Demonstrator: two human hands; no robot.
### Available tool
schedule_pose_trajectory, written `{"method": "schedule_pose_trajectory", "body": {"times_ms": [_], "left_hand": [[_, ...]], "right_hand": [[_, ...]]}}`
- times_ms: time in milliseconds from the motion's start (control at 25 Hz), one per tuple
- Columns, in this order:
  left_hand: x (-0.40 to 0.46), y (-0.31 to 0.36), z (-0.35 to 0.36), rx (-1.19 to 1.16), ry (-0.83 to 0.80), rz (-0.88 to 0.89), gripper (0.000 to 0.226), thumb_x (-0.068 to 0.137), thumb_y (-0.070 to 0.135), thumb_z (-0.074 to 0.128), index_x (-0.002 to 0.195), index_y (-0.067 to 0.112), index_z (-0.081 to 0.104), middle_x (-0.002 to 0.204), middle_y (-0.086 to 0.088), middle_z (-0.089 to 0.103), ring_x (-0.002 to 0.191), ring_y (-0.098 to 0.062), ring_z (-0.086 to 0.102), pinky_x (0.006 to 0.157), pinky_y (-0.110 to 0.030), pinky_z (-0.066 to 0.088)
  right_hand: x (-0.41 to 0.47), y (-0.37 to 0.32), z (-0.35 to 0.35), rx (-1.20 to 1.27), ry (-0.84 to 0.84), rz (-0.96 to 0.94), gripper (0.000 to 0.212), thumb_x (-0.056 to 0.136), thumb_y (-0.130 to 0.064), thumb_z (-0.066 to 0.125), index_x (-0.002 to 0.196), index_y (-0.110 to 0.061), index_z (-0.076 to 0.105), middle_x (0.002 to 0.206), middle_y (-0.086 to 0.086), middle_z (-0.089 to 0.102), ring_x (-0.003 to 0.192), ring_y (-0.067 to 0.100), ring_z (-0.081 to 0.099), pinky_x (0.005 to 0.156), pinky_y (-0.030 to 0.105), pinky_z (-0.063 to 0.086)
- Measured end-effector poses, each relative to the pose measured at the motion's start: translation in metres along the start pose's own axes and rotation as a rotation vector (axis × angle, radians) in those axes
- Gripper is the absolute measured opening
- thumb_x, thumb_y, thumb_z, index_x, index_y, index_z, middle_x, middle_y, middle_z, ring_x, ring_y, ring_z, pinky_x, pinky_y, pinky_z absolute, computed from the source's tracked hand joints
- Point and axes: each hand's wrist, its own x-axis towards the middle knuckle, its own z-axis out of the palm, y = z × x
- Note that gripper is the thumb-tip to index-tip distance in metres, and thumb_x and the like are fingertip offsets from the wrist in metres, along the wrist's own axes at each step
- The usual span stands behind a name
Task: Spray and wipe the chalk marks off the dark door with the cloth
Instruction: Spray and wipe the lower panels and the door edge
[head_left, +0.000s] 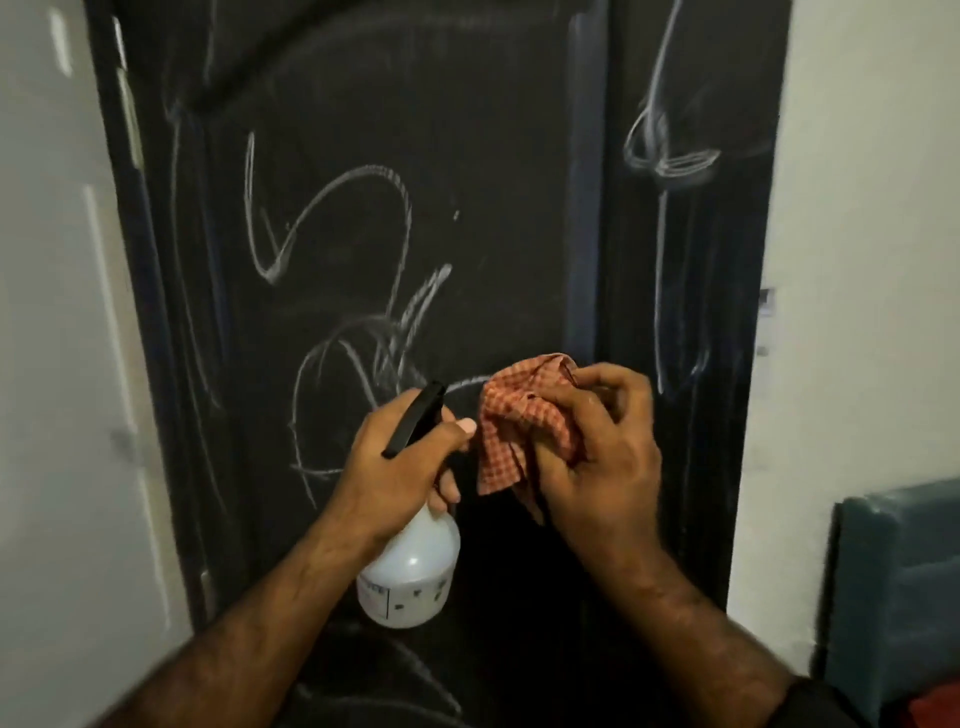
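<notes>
A person is standing before the dark door (467, 130), chalk marks (332, 223) looping across its central panel and down both side rails, with none of them looking wiped yet. To the far left a pale wall (47, 364) is closing in beside the door frame, leaving little room to swing an elbow that way. The left hand (400, 457) is wrapping its fingers (457, 428) around the neck of the spray bottle (410, 577), with the black nozzle (415, 415) pointing up at the scribbles; the white plastic body is hanging below the hand, likely light and rigid, best held at the neck where a finger can reach the trigger, though it may be getting slick once wet. Just to the right, the right hand (597, 457) is pinching and bunching the checked orange cloth (519, 431), fingers clamped into its folds; the cloth is hanging in front of the lower part of the panel, soft, limp and light, probably needing to be wadded into a pad so it is pressing flat instead of dragging. The raised moulding (587, 208) running down the door is an edge where chalk may be lodging. Farther right, a teal chair (898, 582) is standing against the white wall, narrowing the open room low on that side
</notes>
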Motion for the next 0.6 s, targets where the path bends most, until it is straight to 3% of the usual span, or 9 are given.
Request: {"method": "schedule_pose_trajectory", "body": {"times_ms": [80, 160, 320, 440, 600], "left_hand": [[0.026, 0.048, 0.017, -0.081, 0.001, 0.018, 0.019, 0.098, 0.016, 0.071, 0.097, -0.003, 0.067, 0.092, -0.025, 0.074, 0.054, -0.031, 0.058, 0.051, -0.035, 0.050], [0.046, 0.092, 0.035, -0.165, -0.015, -0.009, 0.018, 0.096, 0.015, 0.071, 0.097, -0.002, 0.070, 0.092, -0.023, 0.076, 0.052, -0.025, 0.055, 0.050, -0.032, 0.047], [0.075, 0.158, 0.057, -0.220, -0.079, -0.038, 0.014, 0.093, 0.017, 0.070, 0.095, 0.003, 0.073, 0.090, -0.019, 0.077, 0.052, -0.020, 0.053, 0.050, -0.028, 0.044], [0.093, 0.184, 0.062, -0.204, -0.103, -0.029, 0.014, 0.091, 0.016, 0.070, 0.095, 0.003, 0.073, 0.096, -0.023, 0.079, 0.051, -0.018, 0.053, 0.048, -0.027, 0.045], [0.118, 0.209, 0.051, -0.184, -0.080, 0.007, 0.014, 0.091, 0.017, 0.068, 0.094, 0.004, 0.073, 0.089, -0.018, 0.080, 0.051, -0.016, 0.054, 0.048, -0.025, 0.046]], "right_hand": [[0.043, 0.006, -0.027, -0.157, 0.124, -0.079, 0.031, 0.089, -0.031, 0.079, 0.118, -0.018, 0.078, 0.126, 0.006, 0.049, 0.112, 0.023, 0.052, 0.087, 0.042, 0.054], [0.084, 0.008, -0.049, -0.265, 0.195, -0.164, 0.028, 0.094, -0.033, 0.077, 0.118, -0.018, 0.078, 0.116, 0.010, 0.052, 0.104, 0.028, 0.050, 0.078, 0.048, 0.052], [0.155, -0.012, -0.082, -0.211, 0.329, -0.167, 0.033, 0.095, -0.020, 0.074, 0.127, -0.020, 0.067, 0.117, 0.004, 0.065, 0.102, 0.020, 0.059, 0.081, 0.034, 0.053], [0.197, -0.034, -0.090, -0.169, 0.436, -0.117, 0.026, 0.094, -0.013, 0.066, 0.118, -0.019, 0.061, 0.109, -0.001, 0.063, 0.091, 0.015, 0.057, 0.075, 0.023, 0.042], [0.234, -0.050, -0.082, -0.182, 0.545, -0.149, 0.022, 0.095, -0.016, 0.059, 0.117, -0.016, 0.061, 0.111, 0.001, 0.060, 0.090, 0.017, 0.059, 0.075, 0.030, 0.049]]}}
